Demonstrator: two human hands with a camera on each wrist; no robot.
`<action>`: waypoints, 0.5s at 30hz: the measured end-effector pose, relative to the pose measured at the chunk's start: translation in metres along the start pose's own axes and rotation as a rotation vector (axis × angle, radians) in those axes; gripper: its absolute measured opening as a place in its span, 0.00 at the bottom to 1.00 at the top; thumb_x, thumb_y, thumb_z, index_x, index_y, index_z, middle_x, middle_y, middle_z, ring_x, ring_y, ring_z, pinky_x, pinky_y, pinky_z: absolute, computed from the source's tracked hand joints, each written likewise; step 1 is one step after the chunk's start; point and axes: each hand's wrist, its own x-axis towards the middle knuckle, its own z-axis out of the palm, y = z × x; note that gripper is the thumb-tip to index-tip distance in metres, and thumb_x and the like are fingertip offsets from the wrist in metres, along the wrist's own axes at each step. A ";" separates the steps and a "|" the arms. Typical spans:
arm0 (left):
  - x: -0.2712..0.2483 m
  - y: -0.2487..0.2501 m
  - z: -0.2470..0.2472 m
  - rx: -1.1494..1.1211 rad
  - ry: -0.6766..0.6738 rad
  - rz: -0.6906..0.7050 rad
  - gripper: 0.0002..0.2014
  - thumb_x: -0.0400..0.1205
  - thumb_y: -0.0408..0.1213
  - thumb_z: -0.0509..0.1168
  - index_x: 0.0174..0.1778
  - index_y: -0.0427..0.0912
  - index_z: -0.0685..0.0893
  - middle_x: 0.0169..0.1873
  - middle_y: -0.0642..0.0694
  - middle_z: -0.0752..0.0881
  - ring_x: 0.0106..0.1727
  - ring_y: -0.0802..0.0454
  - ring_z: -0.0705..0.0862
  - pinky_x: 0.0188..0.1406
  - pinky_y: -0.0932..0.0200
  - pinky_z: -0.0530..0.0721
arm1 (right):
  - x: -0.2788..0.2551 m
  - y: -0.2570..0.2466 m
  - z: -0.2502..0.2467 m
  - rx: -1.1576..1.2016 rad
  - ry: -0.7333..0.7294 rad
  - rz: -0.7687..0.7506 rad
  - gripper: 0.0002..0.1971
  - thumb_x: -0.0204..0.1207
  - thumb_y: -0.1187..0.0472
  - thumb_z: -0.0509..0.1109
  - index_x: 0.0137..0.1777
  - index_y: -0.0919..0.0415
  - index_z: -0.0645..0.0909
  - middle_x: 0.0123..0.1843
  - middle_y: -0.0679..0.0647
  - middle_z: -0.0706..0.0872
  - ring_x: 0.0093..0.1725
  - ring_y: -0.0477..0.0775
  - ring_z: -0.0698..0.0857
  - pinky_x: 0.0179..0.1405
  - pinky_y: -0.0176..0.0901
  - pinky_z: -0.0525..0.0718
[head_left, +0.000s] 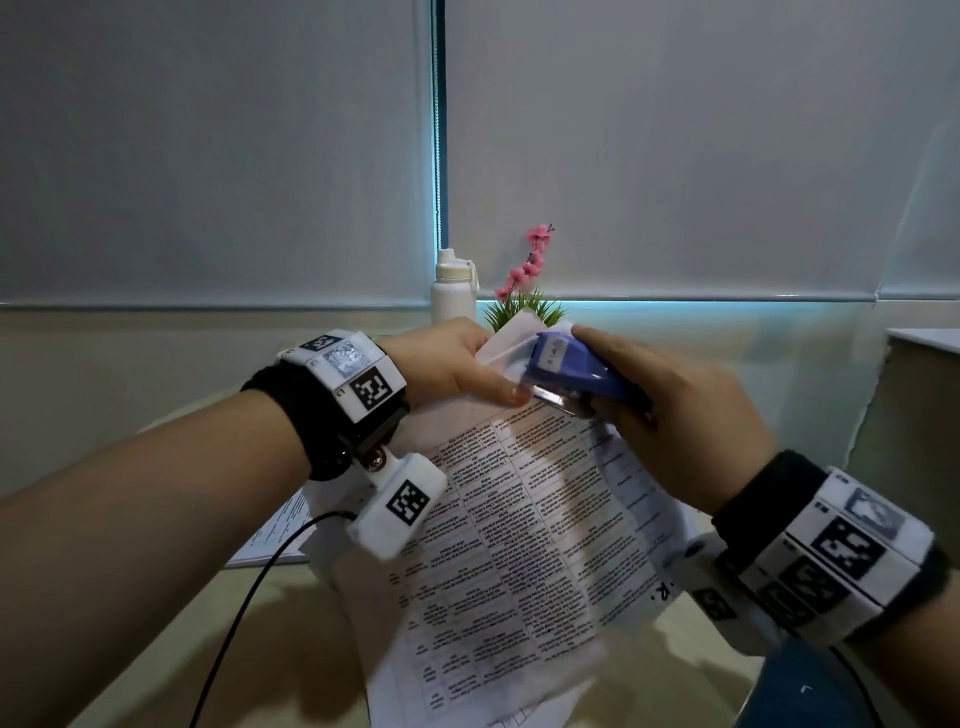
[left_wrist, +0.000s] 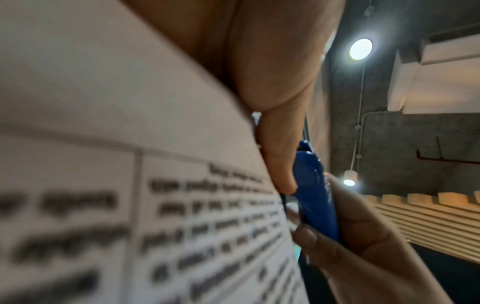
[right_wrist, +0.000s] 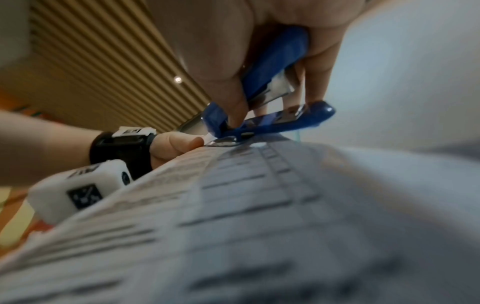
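Observation:
A sheaf of printed paper sheets (head_left: 509, 525) hangs in the air in front of me, text side up. My left hand (head_left: 457, 364) pinches its top corner, thumb on the upper face. My right hand (head_left: 675, 400) grips a blue stapler (head_left: 566, 371), whose mouth sits over that same corner, right beside my left thumb. In the right wrist view the stapler (right_wrist: 262, 121) stands partly open, its lower arm resting against the paper (right_wrist: 233, 205). In the left wrist view the stapler (left_wrist: 314, 197) shows just past my left thumb (left_wrist: 280, 156) and the blurred page (left_wrist: 145, 201).
A white bottle (head_left: 453, 286) and a small plant with pink flowers (head_left: 527, 280) stand behind the hands at the window ledge. More printed sheets (head_left: 283, 525) lie on the table (head_left: 156, 597) at the left. A black cable (head_left: 244, 597) runs from my left wrist.

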 end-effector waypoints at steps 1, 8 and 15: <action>0.000 0.001 -0.001 -0.018 -0.009 -0.005 0.31 0.51 0.50 0.79 0.46 0.33 0.86 0.42 0.34 0.86 0.44 0.39 0.85 0.59 0.40 0.80 | 0.000 0.001 0.001 0.044 0.003 0.036 0.28 0.69 0.58 0.67 0.73 0.47 0.74 0.59 0.50 0.88 0.50 0.61 0.89 0.40 0.40 0.79; -0.004 0.003 -0.003 0.085 -0.071 -0.012 0.33 0.54 0.52 0.79 0.48 0.32 0.85 0.43 0.36 0.85 0.48 0.39 0.83 0.65 0.31 0.76 | -0.002 -0.001 0.007 -0.021 0.027 -0.050 0.26 0.72 0.62 0.71 0.72 0.50 0.76 0.65 0.48 0.85 0.60 0.58 0.86 0.51 0.47 0.85; -0.009 0.006 -0.002 0.097 -0.083 0.012 0.28 0.55 0.50 0.78 0.46 0.35 0.87 0.45 0.34 0.87 0.51 0.37 0.86 0.66 0.32 0.77 | 0.002 -0.005 0.013 0.007 0.052 -0.108 0.26 0.73 0.63 0.72 0.71 0.52 0.76 0.65 0.49 0.85 0.64 0.57 0.84 0.57 0.47 0.82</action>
